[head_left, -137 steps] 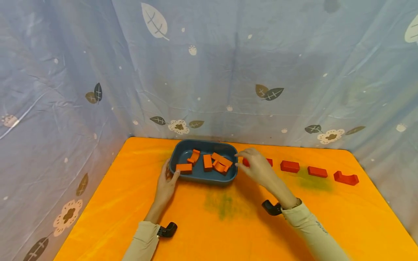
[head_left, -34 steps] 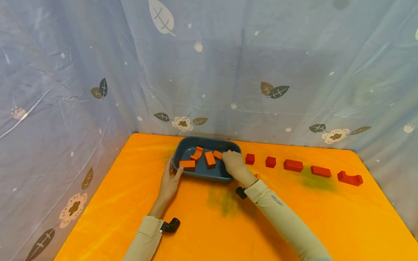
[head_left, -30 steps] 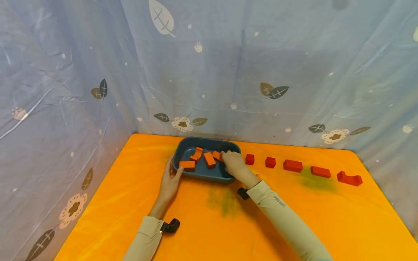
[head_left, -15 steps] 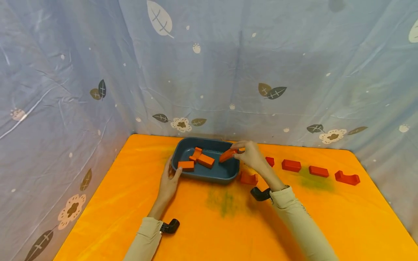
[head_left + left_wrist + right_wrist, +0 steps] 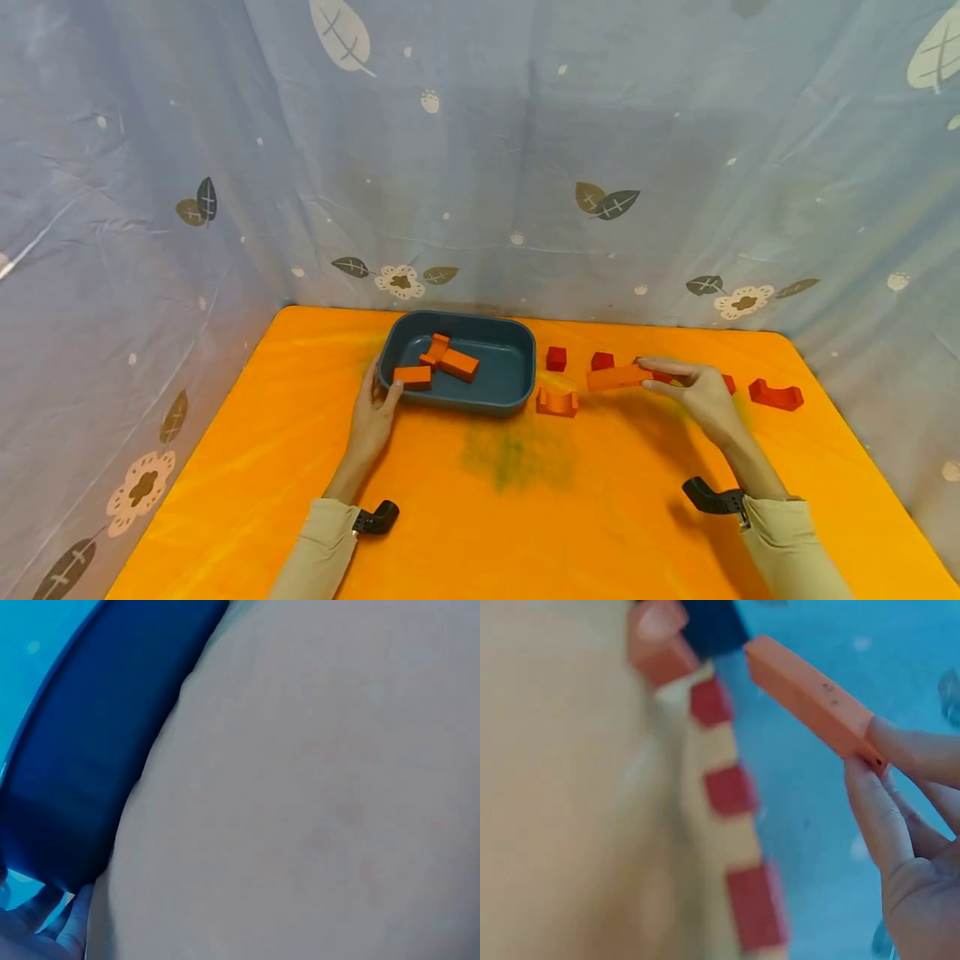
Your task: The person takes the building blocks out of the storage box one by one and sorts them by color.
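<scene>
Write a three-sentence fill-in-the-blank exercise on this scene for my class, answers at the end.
The left hand grips the bin, which holds ____ orange pieces.
The right hand holds a long block coloured ____.
In the head view, the curved red block lies to the ____ of the bin.
Missing words: three; orange; right.

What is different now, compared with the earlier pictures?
The right hand now pinches the long orange block, taken out of the tray and carried rightward. A notched orange block also left the tray and rests on the table beside it. Inside, one short orange block has turned. The left hand still holds the tray; the visible red blocks stay lined up.
</scene>
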`<state>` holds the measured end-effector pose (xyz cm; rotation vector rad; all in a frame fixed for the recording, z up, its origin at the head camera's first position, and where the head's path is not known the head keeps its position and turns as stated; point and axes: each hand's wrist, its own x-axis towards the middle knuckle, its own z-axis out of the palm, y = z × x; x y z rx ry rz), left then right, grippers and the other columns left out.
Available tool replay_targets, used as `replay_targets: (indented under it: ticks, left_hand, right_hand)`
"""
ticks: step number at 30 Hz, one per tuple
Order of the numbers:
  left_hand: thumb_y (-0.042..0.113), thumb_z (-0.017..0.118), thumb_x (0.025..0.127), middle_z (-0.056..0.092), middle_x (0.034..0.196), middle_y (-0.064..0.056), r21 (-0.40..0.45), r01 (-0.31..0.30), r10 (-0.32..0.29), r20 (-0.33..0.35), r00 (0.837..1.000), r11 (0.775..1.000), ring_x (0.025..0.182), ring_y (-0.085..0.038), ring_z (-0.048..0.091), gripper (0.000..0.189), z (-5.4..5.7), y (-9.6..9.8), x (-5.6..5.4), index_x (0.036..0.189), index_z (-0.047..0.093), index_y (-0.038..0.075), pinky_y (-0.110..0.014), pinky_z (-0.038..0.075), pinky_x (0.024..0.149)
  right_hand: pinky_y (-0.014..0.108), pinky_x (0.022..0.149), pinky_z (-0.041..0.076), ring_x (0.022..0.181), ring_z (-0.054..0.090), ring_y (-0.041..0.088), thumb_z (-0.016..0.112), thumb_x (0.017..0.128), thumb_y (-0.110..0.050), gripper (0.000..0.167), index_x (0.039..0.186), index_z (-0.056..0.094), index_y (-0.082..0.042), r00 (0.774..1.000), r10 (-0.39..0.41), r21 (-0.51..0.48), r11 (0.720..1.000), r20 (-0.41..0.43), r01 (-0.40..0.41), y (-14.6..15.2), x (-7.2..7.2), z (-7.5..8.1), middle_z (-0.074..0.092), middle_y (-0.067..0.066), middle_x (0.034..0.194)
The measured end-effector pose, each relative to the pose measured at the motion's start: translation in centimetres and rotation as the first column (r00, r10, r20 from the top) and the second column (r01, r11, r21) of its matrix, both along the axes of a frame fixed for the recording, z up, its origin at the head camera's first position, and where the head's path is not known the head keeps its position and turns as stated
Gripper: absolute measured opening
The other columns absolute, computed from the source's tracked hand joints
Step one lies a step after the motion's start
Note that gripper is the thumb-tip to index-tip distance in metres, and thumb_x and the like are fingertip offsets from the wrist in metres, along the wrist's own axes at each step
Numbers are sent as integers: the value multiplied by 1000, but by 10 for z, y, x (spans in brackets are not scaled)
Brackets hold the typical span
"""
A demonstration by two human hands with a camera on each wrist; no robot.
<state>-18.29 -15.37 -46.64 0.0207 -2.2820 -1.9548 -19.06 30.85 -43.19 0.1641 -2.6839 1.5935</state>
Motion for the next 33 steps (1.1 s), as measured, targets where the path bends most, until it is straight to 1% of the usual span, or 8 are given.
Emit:
replay_targets:
  ticks: [4,7,11,14,21,24,27,33]
  left_hand:
    - [9,53,101,23,158,-22,3,-8,8,-7,1000,1000,143,-40,27,64,-1,-1,-1,155,20,2,-53,30,113]
    - [10,55,101,24,158,-20,21,-1,1,1,1000,1000,142,-40,28,65,-10,-3,-7,155,21,3,-53,30,112]
    - [14,56,101,26,157,-18,18,-4,4,0,1000,1000,141,-39,30,66,-27,-4,-15,156,21,7,-54,31,112]
    - [15,56,101,29,156,-16,1,-19,19,-19,1000,1000,140,-38,32,65,-34,-4,-18,156,22,9,-54,32,111]
    - [14,56,101,29,156,-16,-7,-19,19,-40,999,1000,140,-38,33,64,-36,-6,-19,156,23,9,-54,33,110]
    - [13,56,101,30,156,-16,-15,-40,39,-49,998,999,140,-38,33,64,-35,-9,-19,155,24,9,-54,33,110]
    - [14,56,101,30,156,-16,-25,-44,42,-53,998,999,139,-39,34,64,-35,-10,-19,155,24,8,-55,33,110]
    - [18,58,100,31,155,-15,-39,-32,31,-18,999,999,137,-37,37,66,-34,-8,-17,156,23,10,-53,36,109]
  right_hand:
    - [5,87,42,108,55,-9,75,87,-17,38,120,69,2,996,11,73,997,-84,-5,17,7,-23,69,9,119]
    - [3,84,41,104,65,9,80,80,-6,31,109,74,2,975,93,282,959,-201,-34,21,8,-39,71,18,110]
    - [25,84,54,95,68,36,83,69,5,30,98,76,1,925,188,473,881,-330,-11,21,10,-49,73,16,99]
    - [49,82,52,95,67,38,83,68,8,32,99,76,2,919,210,493,870,-333,-20,18,9,-47,73,16,98]
    - [55,80,53,95,65,41,80,75,4,33,107,71,6,906,192,463,886,-378,6,-8,3,-23,68,23,107]
    - [55,80,54,94,65,40,77,81,2,32,112,70,5,896,164,395,919,-412,14,-44,-8,-8,67,22,110]
    - [52,80,55,94,65,37,75,84,-2,32,115,69,3,883,197,328,943,-425,-53,-88,-20,2,67,19,112]
    - [46,82,55,96,64,33,73,88,-9,32,118,69,-1,879,342,349,910,-332,-223,-168,-40,6,64,15,121]
